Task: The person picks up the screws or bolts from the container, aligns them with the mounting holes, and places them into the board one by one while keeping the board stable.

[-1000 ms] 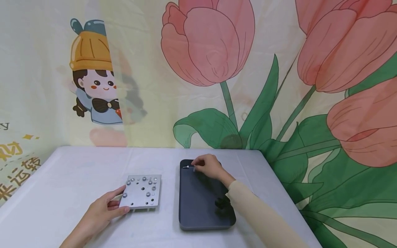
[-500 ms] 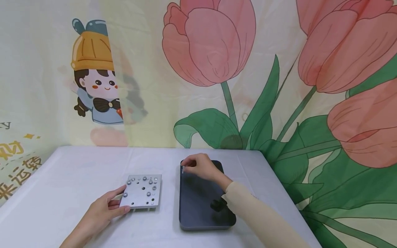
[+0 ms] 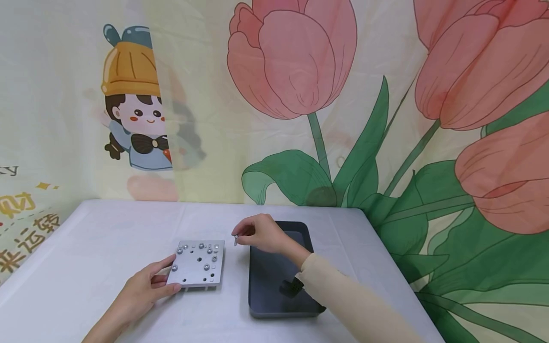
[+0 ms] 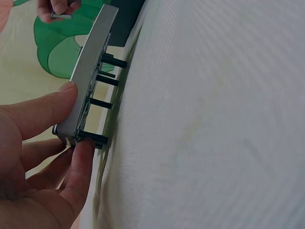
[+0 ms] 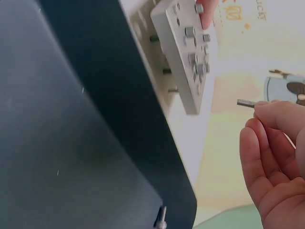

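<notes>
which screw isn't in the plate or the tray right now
The screw pinched in the right hand, held in the air between the metal plate and the dark tray.

Place: staged recording booth | cloth-covered table (image 3: 107,228) | printed tulip backdrop (image 3: 386,119)

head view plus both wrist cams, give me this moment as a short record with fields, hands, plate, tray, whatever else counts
left hand: left hand grips the near left corner of the metal plate, thumb on top, fingers under
metal plate: grey, drilled, several screws already seated, their shanks poking out below; lies on the white table
right hand: right hand pinches a small screw in the air, between plate and tray
tray: dark tray right of the plate; one more screw lies inside, seen in the right wrist view
backdrop: tulip and cartoon cloth
</notes>
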A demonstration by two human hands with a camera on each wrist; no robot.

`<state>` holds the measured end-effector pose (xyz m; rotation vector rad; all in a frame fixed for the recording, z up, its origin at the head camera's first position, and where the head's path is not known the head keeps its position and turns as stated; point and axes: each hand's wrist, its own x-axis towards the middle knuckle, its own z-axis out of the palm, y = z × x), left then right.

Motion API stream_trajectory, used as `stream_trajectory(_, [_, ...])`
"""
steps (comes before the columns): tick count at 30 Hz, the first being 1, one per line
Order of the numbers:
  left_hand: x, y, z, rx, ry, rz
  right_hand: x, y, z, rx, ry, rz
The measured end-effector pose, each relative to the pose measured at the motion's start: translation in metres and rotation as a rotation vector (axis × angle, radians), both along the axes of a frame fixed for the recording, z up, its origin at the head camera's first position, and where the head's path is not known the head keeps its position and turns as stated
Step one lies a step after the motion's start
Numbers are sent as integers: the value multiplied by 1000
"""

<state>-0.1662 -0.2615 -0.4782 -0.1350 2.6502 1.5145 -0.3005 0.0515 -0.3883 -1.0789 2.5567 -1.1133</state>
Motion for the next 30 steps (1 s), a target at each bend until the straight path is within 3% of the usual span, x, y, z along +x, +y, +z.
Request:
stream_trajectory(14, [0, -1, 3, -1, -6, -4, 20, -31, -10, 11, -14, 161])
stream_trajectory(30, [0, 0, 1, -7, -7, -3, 27, -45, -26, 107, 69, 239])
